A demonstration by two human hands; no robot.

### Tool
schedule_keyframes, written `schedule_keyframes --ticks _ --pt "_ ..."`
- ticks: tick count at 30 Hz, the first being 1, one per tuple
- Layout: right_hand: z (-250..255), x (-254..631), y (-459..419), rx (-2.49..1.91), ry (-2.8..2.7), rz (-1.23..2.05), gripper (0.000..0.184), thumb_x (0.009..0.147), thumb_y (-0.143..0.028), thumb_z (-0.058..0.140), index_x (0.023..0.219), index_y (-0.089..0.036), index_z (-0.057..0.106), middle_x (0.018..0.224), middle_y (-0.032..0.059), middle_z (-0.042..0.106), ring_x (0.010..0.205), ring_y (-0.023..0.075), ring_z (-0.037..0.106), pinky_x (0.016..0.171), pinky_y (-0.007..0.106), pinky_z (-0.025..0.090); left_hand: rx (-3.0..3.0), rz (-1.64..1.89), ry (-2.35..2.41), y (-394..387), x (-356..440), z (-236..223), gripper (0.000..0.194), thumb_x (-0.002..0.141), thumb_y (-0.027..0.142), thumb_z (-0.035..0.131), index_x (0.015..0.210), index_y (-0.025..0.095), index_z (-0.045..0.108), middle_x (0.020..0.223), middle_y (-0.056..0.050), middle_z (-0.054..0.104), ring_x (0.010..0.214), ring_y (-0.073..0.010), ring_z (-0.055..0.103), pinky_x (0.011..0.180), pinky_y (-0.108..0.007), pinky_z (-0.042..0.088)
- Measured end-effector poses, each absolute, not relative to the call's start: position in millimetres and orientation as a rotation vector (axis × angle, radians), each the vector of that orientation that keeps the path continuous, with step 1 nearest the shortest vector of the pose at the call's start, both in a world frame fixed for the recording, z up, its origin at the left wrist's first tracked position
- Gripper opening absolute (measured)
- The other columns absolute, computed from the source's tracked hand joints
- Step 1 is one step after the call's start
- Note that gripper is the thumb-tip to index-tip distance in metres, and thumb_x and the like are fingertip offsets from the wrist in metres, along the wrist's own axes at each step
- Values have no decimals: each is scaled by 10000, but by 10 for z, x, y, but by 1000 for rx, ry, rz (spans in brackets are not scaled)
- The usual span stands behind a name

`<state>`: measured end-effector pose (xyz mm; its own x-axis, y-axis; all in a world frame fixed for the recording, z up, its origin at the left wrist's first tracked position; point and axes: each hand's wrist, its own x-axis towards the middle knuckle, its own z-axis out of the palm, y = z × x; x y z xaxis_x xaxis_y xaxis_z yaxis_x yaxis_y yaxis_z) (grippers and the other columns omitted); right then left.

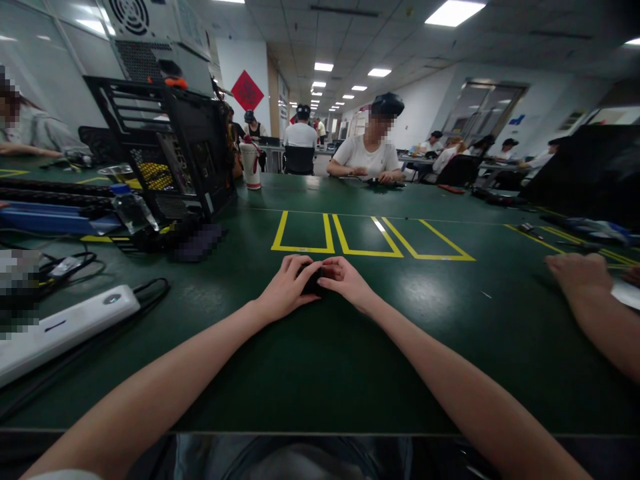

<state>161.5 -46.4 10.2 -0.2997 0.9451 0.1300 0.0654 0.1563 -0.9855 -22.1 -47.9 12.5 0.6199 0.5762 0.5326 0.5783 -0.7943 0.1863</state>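
Both my hands meet over the middle of the green table (320, 373), just in front of the yellow tape outlines. Between them is a small black object (313, 285), mostly covered by fingers; its kind cannot be made out. My left hand (287, 288) curls round it from the left, with thumb and fingers closed on it. From the right, my right hand (346, 283) pinches at the same object with thumb and fingertips.
A black computer case (185, 147) stands at the left, near a small clear bottle (133, 208) and a white cup (251, 163). A white power strip (70, 330) with cables lies front left. At the right edge rests another person's hand (580, 273). Across the table sits a person (367, 150).
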Motion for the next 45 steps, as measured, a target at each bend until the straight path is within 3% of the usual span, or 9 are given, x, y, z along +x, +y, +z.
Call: schedule_keyframes --ticks 6,14,24,33,40,45 --pt "99 1611 -445 -974 -1556 1289 461 636 -258 663 1031 -194 435 1023 49 570 989 174 551 905 408 414 -2786 -967 -1047 -445 -236 95 685 702 323 614 1283 264 254 1095 -81 394 985 -243 409 802 -411 439" --pt "82 1589 -446 -932 -1541 1268 398 645 -246 659 985 -201 457 988 43 585 957 178 565 886 410 429 -2852 -971 -943 -392 -237 98 680 704 288 614 1286 284 262 1258 -52 405 999 -239 411 782 -388 409" --pt "111 1564 -535 -934 -1600 1161 260 683 -249 617 906 -206 492 974 17 545 936 176 562 832 379 463 -2853 -1021 -1005 -410 -222 97 633 702 277 608 1259 256 308 1253 -41 439 1001 -229 435 783 -370 387" --pt "66 1601 -534 -940 -1674 1088 357 668 -221 629 1003 -226 507 1041 24 538 997 177 523 900 388 406 -2846 -1032 -1057 -396 -211 80 641 689 273 617 1254 267 315 1237 -41 453 997 -233 436 776 -378 392" --pt "45 1548 -538 -867 -1590 1132 205 728 -272 573 919 -212 531 959 13 576 962 153 546 906 357 408 -2844 -1037 -1031 -409 -206 90 635 688 264 618 1250 260 321 1232 -42 458 985 -231 443 788 -386 391" --pt "59 1568 -517 -952 -1581 1153 343 699 -270 610 1021 -207 511 1066 45 557 1028 168 517 942 372 377 -2841 -1037 -1042 -401 -210 79 646 683 265 621 1252 265 315 1232 -38 457 990 -227 440 787 -380 391"
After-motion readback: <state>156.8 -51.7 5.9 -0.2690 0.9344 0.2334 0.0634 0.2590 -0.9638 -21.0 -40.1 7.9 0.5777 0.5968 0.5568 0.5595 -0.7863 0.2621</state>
